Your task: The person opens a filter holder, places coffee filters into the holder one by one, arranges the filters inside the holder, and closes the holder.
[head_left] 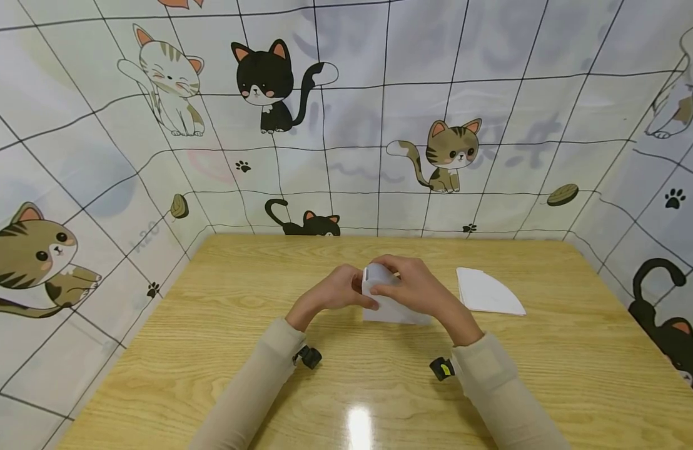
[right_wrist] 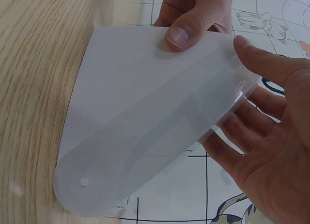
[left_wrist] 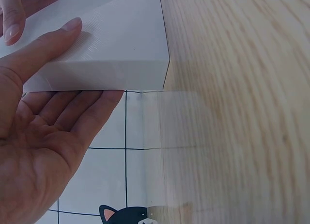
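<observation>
From where I stand, a white wedge [head_left: 388, 314] is held between both hands at about the middle of the bench [head_left: 374, 375]; a paler companion, a white sector [head_left: 489, 292], lies on the bench at about 3 o'clock from it. The left hand [head_left: 342, 287] grips the wedge at 9 o'clock, thumb on the upper face and fingers underneath; the right hand [head_left: 416, 287] pinches it at 2 o'clock across its thickness, thumb near the translucent strip [right_wrist: 145, 136]. Judged by look, the wedge is light, fairly stiff as a block, and likely paper or thin plastic; the ribbed face [right_wrist: 116, 73] should give modest grip, the glossy strip less, and the thin edges may crease under hard pressure. The sound hold is across the thickness, thumb above and fingers below, away from the rounded corner with its white rivet [right_wrist: 84, 182], at 7 o'clock in the right wrist view, where the layers would probably pivot. Not established: the underside, hidden throughout; whether the wedge touches the bench; the far fingertips, partly covered; and the dark mark near its upper end in the head view, too small to read
</observation>
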The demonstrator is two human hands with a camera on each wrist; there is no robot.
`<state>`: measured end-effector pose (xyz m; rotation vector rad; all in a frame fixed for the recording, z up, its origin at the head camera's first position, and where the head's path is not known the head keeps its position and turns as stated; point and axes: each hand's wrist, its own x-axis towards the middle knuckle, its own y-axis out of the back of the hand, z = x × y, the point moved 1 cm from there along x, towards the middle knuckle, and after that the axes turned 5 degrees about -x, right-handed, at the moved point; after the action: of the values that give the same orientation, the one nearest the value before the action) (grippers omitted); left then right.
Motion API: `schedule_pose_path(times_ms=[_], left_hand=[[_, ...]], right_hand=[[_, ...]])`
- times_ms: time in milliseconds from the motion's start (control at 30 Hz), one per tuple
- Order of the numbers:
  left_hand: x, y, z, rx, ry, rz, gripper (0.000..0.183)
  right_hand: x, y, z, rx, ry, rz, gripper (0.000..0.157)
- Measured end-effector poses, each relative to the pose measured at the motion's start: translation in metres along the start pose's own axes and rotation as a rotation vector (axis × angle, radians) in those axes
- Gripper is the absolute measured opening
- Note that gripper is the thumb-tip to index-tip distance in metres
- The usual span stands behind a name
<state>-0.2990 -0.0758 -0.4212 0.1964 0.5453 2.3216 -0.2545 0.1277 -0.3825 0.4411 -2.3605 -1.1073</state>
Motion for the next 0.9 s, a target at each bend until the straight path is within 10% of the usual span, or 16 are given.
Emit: schedule_pose_path(times_ms=[900], left_hand=[[0.0011, 0.0017, -0.0020, 0.021, -0.006, -0.001, 0.021]], right_hand=[[-0.0002, 0.0064, -0.0029, -0.002, -0.021, -0.021, 0.042]])
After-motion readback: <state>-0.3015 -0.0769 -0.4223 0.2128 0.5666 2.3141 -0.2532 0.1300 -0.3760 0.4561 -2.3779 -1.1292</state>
